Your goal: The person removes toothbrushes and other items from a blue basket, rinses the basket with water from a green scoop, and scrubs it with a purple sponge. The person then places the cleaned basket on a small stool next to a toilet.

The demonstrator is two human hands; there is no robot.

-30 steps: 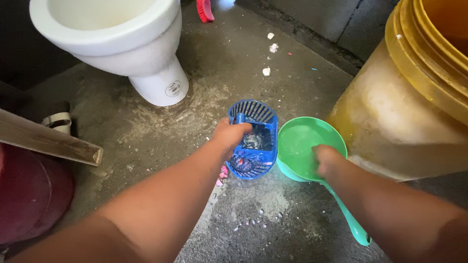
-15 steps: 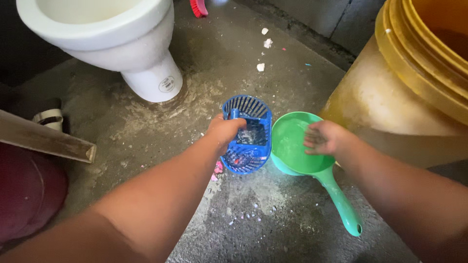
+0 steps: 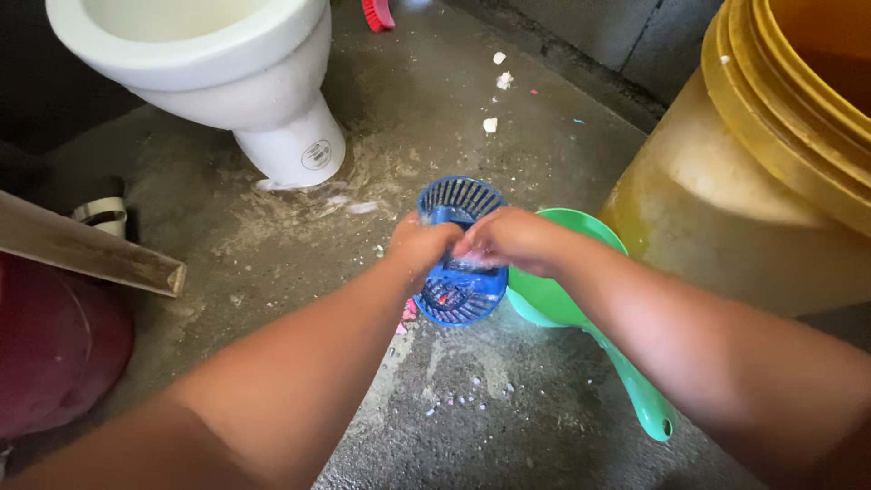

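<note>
A small blue slotted plastic basket (image 3: 458,295) stands on the wet concrete floor. My left hand (image 3: 422,245) grips its left rim. My right hand (image 3: 510,240) reaches over the basket's middle, fingers bent down into it; whether it holds anything is hidden. A green plastic scoop with a long handle (image 3: 635,386) lies on the floor just right of the basket, partly under my right forearm.
A white toilet (image 3: 272,100) stands at the upper left. A large yellow drum (image 3: 771,172) fills the right side. A dark red bucket (image 3: 54,354) and a wooden plank (image 3: 100,259) are at the left. White scraps (image 3: 491,124) and a red brush (image 3: 376,14) lie near the far wall.
My right hand has left the green scoop and moved left over the blue basket. My left hand stays on the basket's rim. Water now runs on the floor by the toilet base.
</note>
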